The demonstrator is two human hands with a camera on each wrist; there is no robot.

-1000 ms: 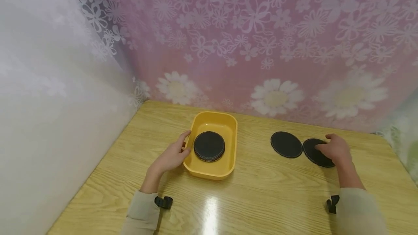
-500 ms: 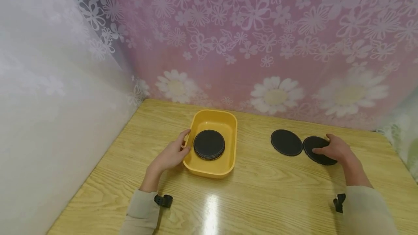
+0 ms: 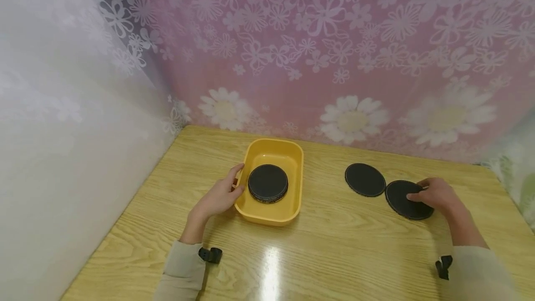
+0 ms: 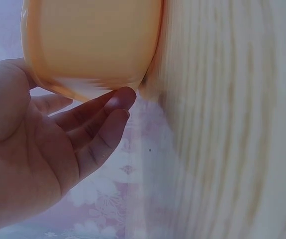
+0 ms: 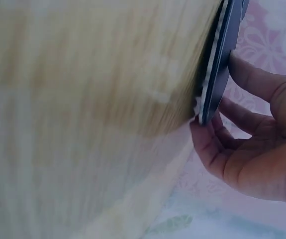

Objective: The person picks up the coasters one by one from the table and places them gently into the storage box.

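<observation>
Mostly black and round, the rightmost disc (image 3: pixel 400 199), with a pale-dashed rim.

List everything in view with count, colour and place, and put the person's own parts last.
Yellow rounded-rectangular tray: 1, yellow, left of table centre
Stack of black round discs: 1, number of layers unclear, black, inside the tray
Flat round disc: 1, black, table's right half
Pinched round disc: 1, black, right of the flat one
Wood-grain table: 1, yellowish, below everything
Flower-printed backdrop: 1, pink-purple and white, behind the table
Black wrist fittings: 2, black, one per wrist
Long sleeves: 2, beige, bottom edge
Hands: 2, bare; left at the tray's left rim, right pinching a disc
</observation>
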